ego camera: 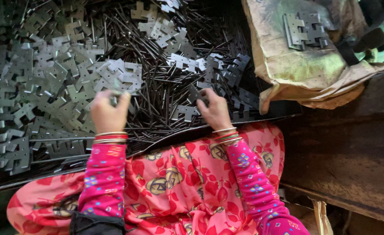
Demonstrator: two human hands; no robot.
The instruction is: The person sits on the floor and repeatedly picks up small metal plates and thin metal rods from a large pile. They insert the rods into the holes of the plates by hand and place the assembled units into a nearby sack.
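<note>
Fingers (203, 96) of right hand (214, 111) pinching hinge plate (195, 95), rods (157, 104) just beside; left hand (108, 114) curling closed around another plate (113, 99).

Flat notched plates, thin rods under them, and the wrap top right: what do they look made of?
Notched plates: apparently stamped sheet metal, dull grey, matte with faint sheen on edges. Thin rods: likely steel wire pins, dark, straight, unpolished. Wrap: looks like stained tan paper or sacking, creased and folded; which one is unclear.
</note>
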